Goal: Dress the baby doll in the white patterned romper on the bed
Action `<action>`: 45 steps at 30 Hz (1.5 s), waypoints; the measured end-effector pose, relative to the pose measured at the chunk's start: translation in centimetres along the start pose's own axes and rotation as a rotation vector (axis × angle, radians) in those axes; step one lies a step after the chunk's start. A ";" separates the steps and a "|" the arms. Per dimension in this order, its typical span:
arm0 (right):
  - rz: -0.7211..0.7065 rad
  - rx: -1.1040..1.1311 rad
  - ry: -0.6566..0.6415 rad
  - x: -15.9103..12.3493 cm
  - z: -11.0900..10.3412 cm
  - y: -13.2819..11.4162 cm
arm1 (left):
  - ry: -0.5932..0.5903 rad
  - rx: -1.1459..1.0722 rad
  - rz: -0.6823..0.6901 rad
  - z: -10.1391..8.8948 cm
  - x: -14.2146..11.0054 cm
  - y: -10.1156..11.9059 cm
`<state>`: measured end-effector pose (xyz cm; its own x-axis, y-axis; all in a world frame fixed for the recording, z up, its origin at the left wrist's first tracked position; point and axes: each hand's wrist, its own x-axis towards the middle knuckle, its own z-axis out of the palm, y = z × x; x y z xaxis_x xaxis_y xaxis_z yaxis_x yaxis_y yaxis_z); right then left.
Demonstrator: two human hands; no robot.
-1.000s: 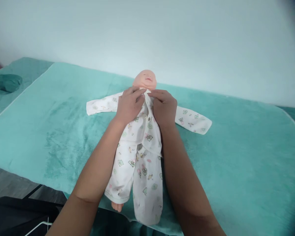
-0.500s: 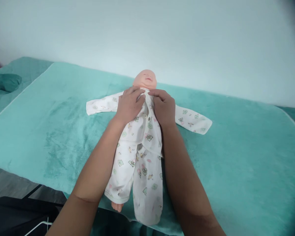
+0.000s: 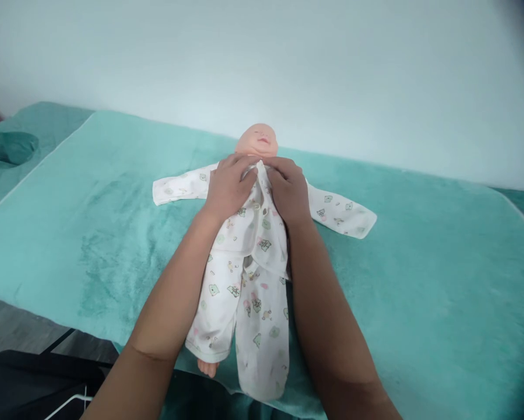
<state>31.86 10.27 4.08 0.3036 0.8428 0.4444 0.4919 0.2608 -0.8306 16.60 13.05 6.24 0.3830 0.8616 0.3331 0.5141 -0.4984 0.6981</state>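
Note:
A baby doll (image 3: 259, 140) lies on its back on a teal towel (image 3: 397, 262), dressed in a white printed shirt (image 3: 262, 227) and matching trousers (image 3: 253, 315). My left hand (image 3: 229, 186) and my right hand (image 3: 290, 189) rest on the doll's chest just under the chin. The fingers of both hands are curled and pinch the shirt's front edges at the collar. The shirt's empty sleeves (image 3: 344, 213) spread flat to either side. One bare doll foot (image 3: 208, 367) sticks out of the left trouser leg.
A dark green pillow (image 3: 9, 146) lies at the far left on a green sheet. A pale wall runs behind the bed. The towel's near edge hangs over the bed front, with dark floor and a white bar at the lower left.
Both hands have drawn slightly closer together at the collar, bunching the shirt's front edges between them. The doll and its sleeves have not moved.

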 end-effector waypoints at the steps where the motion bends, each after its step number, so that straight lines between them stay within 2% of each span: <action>1: -0.004 -0.001 -0.001 0.0 0.0 0.0 | 0.002 -0.004 0.000 0.0 0.0 0.0; 10: 0.024 -0.007 0.000 -0.1 0.0 -0.2 | 0.019 -0.022 -0.010 0.0 0.0 0.0; 16: 0.047 0.087 -0.043 -0.3 -0.1 -1.0 | -0.021 -0.078 -0.001 0.0 1.7 -0.2; 20: 0.098 0.108 -0.035 -0.3 -0.2 -0.5 | -0.035 -0.107 -0.018 0.2 2.8 -0.6; 29: 0.064 0.053 -0.010 1.1 0.1 0.7 | -0.072 -0.057 -0.031 0.1 3.1 -0.5; 34: 0.041 0.072 0.008 1.0 0.1 0.3 | -0.075 -0.161 -0.036 0.3 3.6 -1.0; 42: 0.049 0.094 0.015 1.0 0.3 0.1 | -0.172 -0.322 -0.054 0.0 3.7 -1.7; 45: 0.037 0.075 0.012 1.0 0.3 0.3 | -0.154 -0.355 -0.064 0.0 3.5 -1.7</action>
<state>32.09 11.34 4.25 0.3302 0.8468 0.4170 0.4181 0.2649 -0.8689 17.10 16.92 6.22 0.4833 0.8520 0.2010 0.2539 -0.3562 0.8992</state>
